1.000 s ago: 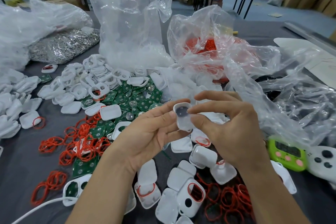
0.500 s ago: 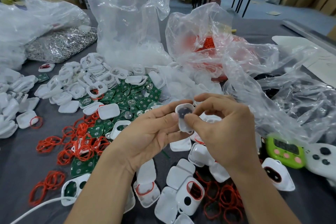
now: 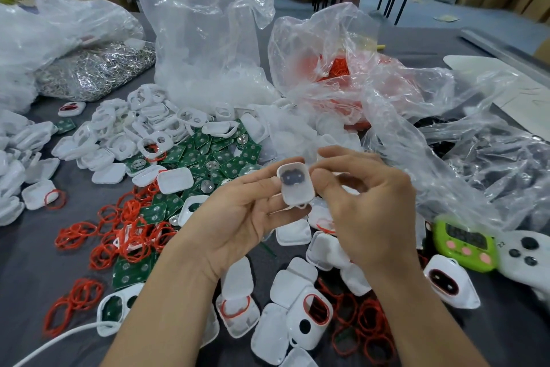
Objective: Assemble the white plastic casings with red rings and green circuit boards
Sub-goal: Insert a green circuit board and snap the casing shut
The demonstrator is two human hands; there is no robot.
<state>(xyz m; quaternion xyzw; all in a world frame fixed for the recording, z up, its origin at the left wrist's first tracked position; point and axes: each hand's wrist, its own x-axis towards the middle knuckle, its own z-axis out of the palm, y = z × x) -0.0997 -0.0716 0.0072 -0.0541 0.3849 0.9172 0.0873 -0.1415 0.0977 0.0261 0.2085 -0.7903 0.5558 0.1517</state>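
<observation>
My left hand [image 3: 235, 217] holds a white plastic casing [image 3: 296, 185] upright between thumb and fingers, its dark inner opening facing me. My right hand [image 3: 366, 203] is just right of the casing with curled fingers, thumb tip close to its right edge; whether it pinches anything is unclear. Loose red rings [image 3: 125, 235] lie scattered on the grey table at the left. More red rings [image 3: 363, 322] lie under my right forearm. Green circuit boards [image 3: 214, 155] are heaped behind my hands. Several white casings [image 3: 143, 134] are piled at the back left.
Clear plastic bags [image 3: 208, 39] stand behind the piles, one holding red rings [image 3: 336, 69]. A bag of metal parts [image 3: 95, 69] sits at the back left. A green timer [image 3: 464, 244] and a white controller [image 3: 526, 253] lie at the right. A white cable [image 3: 59, 337] runs at the lower left.
My right hand has drawn its fingers back from the casing top and curled them. The casing is tilted a little more upright in my left hand.
</observation>
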